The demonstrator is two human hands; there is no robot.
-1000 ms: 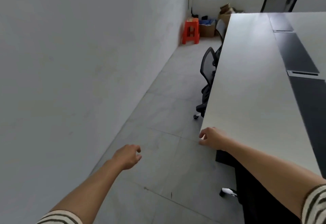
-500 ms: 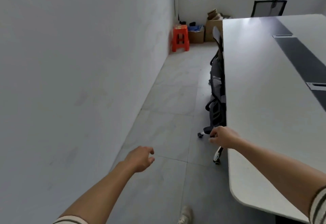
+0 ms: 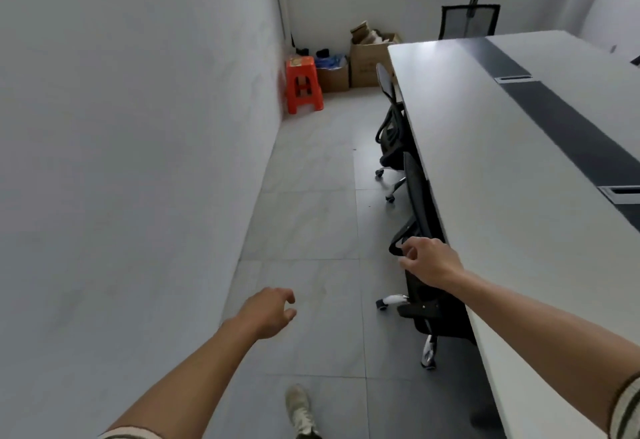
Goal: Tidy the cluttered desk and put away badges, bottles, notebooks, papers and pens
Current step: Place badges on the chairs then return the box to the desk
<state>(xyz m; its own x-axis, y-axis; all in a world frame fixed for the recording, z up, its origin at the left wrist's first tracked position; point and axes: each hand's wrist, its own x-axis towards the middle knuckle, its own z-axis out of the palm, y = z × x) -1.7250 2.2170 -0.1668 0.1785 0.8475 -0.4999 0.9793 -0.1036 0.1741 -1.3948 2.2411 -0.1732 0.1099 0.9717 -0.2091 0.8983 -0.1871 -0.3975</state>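
As no clutter shows here, desk [image 3: 502, 168]: long white top at right with a dark centre strip; badges, bottles, notebooks, papers and pens are nowhere in view.
Left hand [image 3: 268, 314]: over the floor tiles, fingers loosely curled, holding nothing.
Right hand [image 3: 429, 260]: just beside the desk edge, in front of the near chair [image 3: 419, 196] armrest, fingers loosely curled, empty; contact with the armrest cannot be told.
Handling, expected: papers light and limp, lift by an edge; bottles rigid, possibly slippery, grip round the body; pens and badges light, pinch.
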